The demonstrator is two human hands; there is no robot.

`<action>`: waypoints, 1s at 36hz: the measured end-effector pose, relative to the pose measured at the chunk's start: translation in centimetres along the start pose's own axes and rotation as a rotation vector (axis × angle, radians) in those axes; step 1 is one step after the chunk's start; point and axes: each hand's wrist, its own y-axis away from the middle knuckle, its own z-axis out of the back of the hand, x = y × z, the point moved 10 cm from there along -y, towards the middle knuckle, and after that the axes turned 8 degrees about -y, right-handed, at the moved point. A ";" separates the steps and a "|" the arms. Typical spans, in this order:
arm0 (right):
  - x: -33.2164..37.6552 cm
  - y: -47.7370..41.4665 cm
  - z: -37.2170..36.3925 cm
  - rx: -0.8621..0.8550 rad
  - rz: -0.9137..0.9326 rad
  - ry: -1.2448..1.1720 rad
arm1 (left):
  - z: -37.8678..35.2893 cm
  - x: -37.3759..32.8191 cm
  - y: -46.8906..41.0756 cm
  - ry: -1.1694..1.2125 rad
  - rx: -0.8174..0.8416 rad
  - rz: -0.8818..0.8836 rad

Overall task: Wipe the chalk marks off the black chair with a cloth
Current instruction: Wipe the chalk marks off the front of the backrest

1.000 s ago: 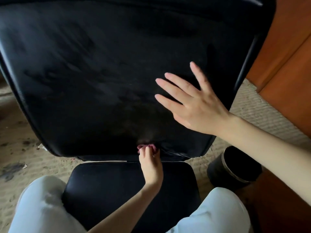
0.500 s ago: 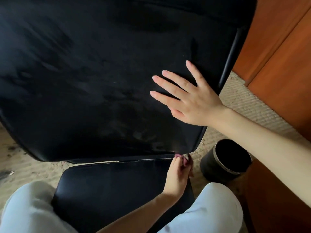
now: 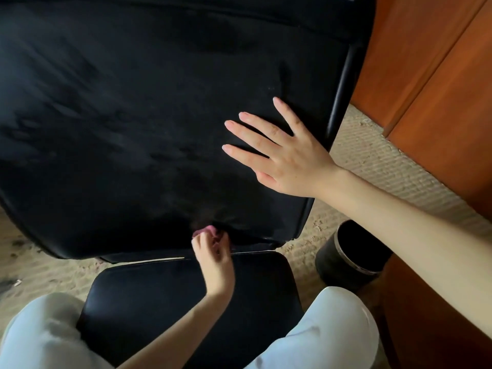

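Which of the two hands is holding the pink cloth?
The left hand, low at the backrest's bottom edge, fingers curled round the pink cloth. The right hand lies flat on the backrest, fingers straight, holding nothing.

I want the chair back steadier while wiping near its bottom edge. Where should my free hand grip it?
Probably the right side edge of the backrest, coming from the right. The pad's face is broad and flat, with nothing to curl round; the right hand only rests open on it. That edge is thin and close by, clear of the left hand pinching the pink cloth.
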 end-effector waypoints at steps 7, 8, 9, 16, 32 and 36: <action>-0.1 0.0 -0.3 0.002 -0.002 -0.015 | -6.4 -2.6 3.6 -0.038 0.072 -0.089; -0.1 0.0 -0.3 0.000 -0.005 -0.018 | -6.9 -2.8 3.9 -0.028 0.084 -0.088; -0.1 0.0 -0.4 -0.001 -0.008 -0.022 | -7.5 -3.0 4.3 -0.014 0.106 -0.096; -0.1 -0.1 -0.7 -0.013 -0.013 -0.044 | -11.1 -8.1 8.8 0.079 0.355 -0.284; -0.2 -0.3 0.3 0.015 -0.025 -0.145 | -4.8 -16.5 6.9 0.148 0.576 -0.483; -1.7 -1.0 3.2 -0.096 -0.023 -0.353 | 0.9 -17.4 2.6 0.225 0.357 -0.411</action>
